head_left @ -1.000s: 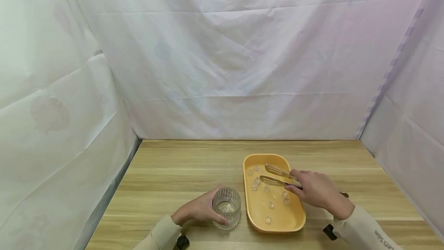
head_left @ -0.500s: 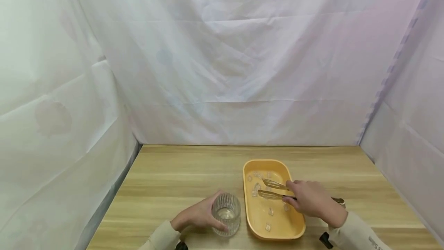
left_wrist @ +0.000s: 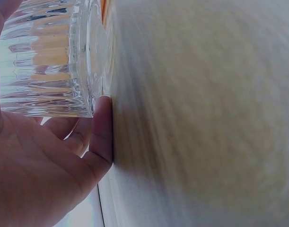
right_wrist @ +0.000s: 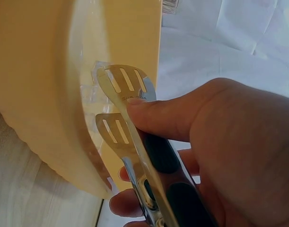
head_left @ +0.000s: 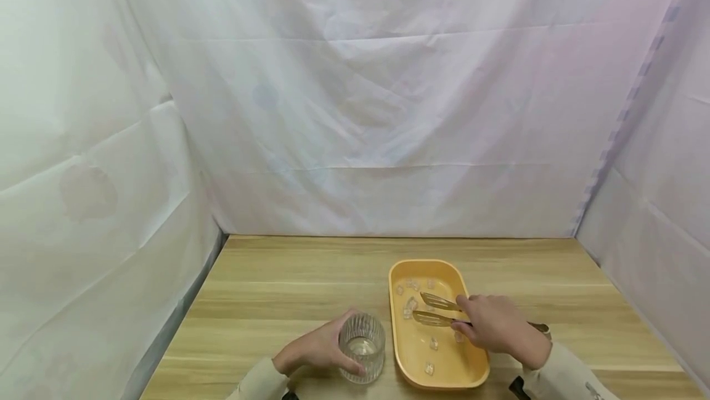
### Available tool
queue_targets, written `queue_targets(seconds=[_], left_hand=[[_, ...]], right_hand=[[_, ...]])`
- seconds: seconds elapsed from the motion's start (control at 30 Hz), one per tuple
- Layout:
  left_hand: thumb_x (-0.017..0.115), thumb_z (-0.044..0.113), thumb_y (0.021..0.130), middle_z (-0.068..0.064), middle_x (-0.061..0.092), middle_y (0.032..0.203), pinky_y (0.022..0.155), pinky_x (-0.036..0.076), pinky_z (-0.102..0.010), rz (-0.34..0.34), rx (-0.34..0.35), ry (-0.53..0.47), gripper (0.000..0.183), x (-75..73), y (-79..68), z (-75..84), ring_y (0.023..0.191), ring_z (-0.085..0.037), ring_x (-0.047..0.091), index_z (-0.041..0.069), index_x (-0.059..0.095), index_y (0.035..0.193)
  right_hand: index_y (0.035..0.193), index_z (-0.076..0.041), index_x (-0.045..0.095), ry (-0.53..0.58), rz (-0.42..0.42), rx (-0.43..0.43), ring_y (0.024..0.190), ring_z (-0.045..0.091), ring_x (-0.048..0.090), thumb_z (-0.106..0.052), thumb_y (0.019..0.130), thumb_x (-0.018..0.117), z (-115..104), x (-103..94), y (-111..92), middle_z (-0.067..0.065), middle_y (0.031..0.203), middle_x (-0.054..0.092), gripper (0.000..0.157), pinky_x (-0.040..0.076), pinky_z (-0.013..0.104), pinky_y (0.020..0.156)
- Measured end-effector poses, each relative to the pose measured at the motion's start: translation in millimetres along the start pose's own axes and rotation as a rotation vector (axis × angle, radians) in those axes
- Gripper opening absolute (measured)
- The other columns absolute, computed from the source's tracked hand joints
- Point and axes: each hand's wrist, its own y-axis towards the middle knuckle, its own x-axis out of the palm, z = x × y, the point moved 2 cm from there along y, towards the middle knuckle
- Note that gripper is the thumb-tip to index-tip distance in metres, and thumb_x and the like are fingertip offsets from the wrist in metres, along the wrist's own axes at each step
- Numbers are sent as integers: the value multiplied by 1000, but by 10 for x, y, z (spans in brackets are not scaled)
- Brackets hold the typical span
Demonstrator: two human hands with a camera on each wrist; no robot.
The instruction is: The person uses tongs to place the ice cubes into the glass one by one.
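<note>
My left hand [head_left: 322,344] is curled round a clear ribbed glass [head_left: 363,347] standing on the table; in the left wrist view the thumb and fingers lie about its ribbed wall [left_wrist: 49,61]. My right hand [head_left: 496,326] grips metal tongs [head_left: 435,318] with slotted ends and dark grips, seen close in the right wrist view, thumb on the upper arm [right_wrist: 156,151]. Both slotted ends are apart, over a yellow tray [head_left: 405,363]. Several small clear cubes [head_left: 410,306] lie in the tray; none shows between the tong ends.
The tray stands just right of the glass on a wood-grain table [head_left: 277,277]. White cloth [head_left: 355,110] hangs behind the table and at both sides.
The tongs have come a little lower and nearer the cubes, with the right hand. The left hand stays on the glass. The whole head view has shifted downward slightly.
</note>
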Motion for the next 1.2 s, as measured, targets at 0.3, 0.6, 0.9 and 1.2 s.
queue_targets(seconds=[0.3, 0.6, 0.9, 1.2], left_hand=[[88, 24, 73, 1, 56, 128, 102, 43, -33, -10, 8, -6, 80, 10, -15, -11, 121, -17, 54, 25, 42, 138], [89, 26, 71, 3, 56, 127, 102, 44, -36, 1, -9, 9, 82, 11, -5, -8, 120, -15, 54, 28, 41, 138], [89, 28, 71, 4, 57, 126, 103, 43, -37, 7, -16, 19, 83, 7, 2, -5, 120, -15, 54, 30, 41, 138], [89, 29, 71, 5, 56, 127, 103, 43, -39, 8, -12, 34, 83, 4, -1, -8, 121, -15, 53, 31, 40, 139]], right_hand=[[89, -16, 54, -2, 17, -31, 50, 6, 39, -45, 91, 67, -3, 28, -25, -9, 66, 47, 31, 34, 26, 44], [89, -17, 57, -4, -29, 28, 54, 9, 46, -43, 89, 70, -25, 53, 8, -6, 68, 52, 29, 38, 30, 46], [87, -16, 57, -43, -27, 42, 54, 11, 46, -41, 88, 72, -39, 69, 41, -5, 66, 51, 30, 40, 32, 46], [82, -18, 54, -41, -3, 54, 52, 10, 41, -36, 86, 74, -90, 63, 50, -6, 61, 44, 27, 36, 32, 44]])
